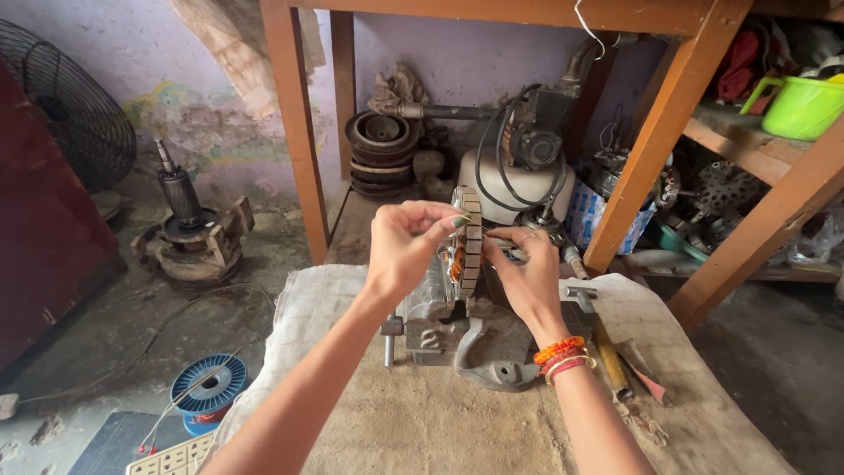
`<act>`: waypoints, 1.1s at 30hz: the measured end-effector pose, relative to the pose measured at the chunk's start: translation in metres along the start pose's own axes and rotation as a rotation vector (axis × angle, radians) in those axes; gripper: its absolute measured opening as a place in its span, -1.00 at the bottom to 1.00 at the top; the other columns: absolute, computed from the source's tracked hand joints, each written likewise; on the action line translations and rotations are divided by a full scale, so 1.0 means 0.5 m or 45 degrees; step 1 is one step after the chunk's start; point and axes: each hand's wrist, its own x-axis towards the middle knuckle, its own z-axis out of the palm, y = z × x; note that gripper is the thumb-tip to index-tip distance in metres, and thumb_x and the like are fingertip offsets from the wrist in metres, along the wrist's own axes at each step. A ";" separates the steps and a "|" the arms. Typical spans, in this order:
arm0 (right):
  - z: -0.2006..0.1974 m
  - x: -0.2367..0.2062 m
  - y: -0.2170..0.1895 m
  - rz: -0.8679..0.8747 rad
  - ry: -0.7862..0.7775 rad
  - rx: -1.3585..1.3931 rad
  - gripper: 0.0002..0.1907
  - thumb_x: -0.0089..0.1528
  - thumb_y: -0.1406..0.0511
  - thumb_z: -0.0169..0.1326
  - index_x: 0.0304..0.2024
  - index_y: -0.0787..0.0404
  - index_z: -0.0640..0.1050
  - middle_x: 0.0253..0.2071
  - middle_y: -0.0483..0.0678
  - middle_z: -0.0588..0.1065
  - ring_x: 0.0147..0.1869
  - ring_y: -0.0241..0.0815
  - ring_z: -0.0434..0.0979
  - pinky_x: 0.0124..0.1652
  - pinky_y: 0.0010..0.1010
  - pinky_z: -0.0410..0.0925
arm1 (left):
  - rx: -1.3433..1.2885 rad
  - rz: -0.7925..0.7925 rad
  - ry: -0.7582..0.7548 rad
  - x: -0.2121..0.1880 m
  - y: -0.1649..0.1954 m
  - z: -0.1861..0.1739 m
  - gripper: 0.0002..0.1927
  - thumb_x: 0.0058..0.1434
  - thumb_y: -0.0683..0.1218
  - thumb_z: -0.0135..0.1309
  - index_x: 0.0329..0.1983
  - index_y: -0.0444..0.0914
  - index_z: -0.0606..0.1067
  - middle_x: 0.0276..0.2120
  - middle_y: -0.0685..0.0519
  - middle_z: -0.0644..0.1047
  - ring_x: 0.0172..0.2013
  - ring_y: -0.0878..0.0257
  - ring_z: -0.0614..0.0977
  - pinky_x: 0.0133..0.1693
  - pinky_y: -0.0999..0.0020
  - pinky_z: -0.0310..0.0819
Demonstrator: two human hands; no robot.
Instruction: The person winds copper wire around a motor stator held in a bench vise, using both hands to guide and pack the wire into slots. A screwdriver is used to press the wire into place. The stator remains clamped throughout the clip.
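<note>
1. Stator [467, 242] stands on edge in the vise [475, 339], mid surface [422, 422], copper windings showing.
2. Left hand [406, 249] has its fingers pinched on the stator's top rim.
3. Right hand [526, 273] is curled against its far side; can't tell what it grips.
4. Hammer [602, 343] lies just right of the vise.

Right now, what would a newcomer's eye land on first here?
Dead centre, the left hand and right hand pinch a ring-shaped motor stator with copper windings, held upright over a grey bench vise on a sackcloth-covered table. A blue wire spool lies on the floor at lower left.
</note>
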 end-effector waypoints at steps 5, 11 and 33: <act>-0.003 0.001 -0.006 0.080 -0.044 0.026 -0.64 0.16 0.12 0.26 -0.13 0.21 0.69 -0.12 0.08 0.59 0.05 -0.04 0.52 0.02 -0.26 0.35 | -0.380 0.088 -0.159 -0.015 -0.033 -0.012 -0.89 0.32 -0.15 0.13 -0.27 -0.31 0.55 -0.25 0.11 0.70 -0.23 0.46 0.65 -0.08 0.49 0.53; -0.023 -0.010 0.003 -0.016 -0.166 0.030 -0.61 0.14 0.24 0.19 0.01 0.19 0.66 0.01 0.07 0.52 0.19 -0.04 0.45 0.18 -0.28 0.28 | 0.358 0.136 -0.085 -0.048 -0.009 -0.023 -0.95 0.24 -0.20 0.20 -0.25 -0.25 0.63 -0.42 0.07 0.67 -0.43 0.36 0.56 -0.33 0.39 0.42; -0.012 -0.017 0.035 -0.129 -0.143 0.181 -0.35 0.52 0.03 -0.44 0.05 0.18 0.66 -0.02 0.01 0.50 0.08 -0.16 0.50 0.06 -0.33 0.36 | 1.032 0.896 0.078 -0.093 0.050 -0.018 -0.88 0.12 -0.20 0.26 -0.25 -0.26 0.67 -0.40 0.10 0.63 -0.36 0.20 0.58 -0.27 0.27 0.52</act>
